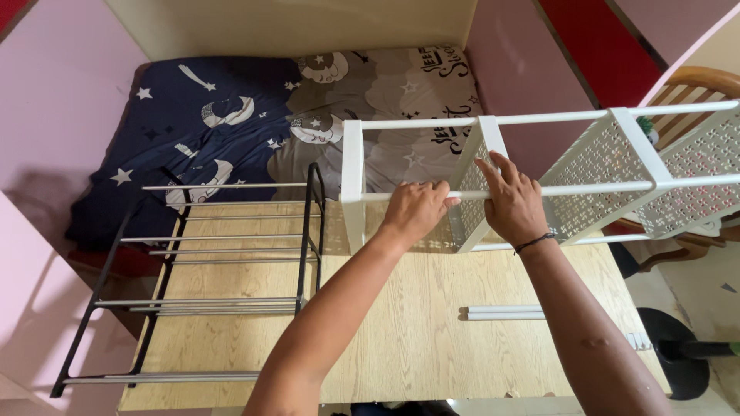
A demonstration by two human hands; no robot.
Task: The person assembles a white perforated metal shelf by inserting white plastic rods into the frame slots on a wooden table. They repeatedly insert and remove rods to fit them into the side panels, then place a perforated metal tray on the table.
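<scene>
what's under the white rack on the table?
Under the white rack: bare wooden table, with two loose white tubes lying nearer the person. Left hand and right hand hide part of its rail; its right end hangs past the table.

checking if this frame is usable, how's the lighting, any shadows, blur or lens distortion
Head view: bright, even daylight; the white rack casts a dotted shadow on the wooden table; both hands, left and right, are sharp with no motion blur; wide-angle distortion bends the walls and the black rack outward near the edges; no strong glare.
</scene>
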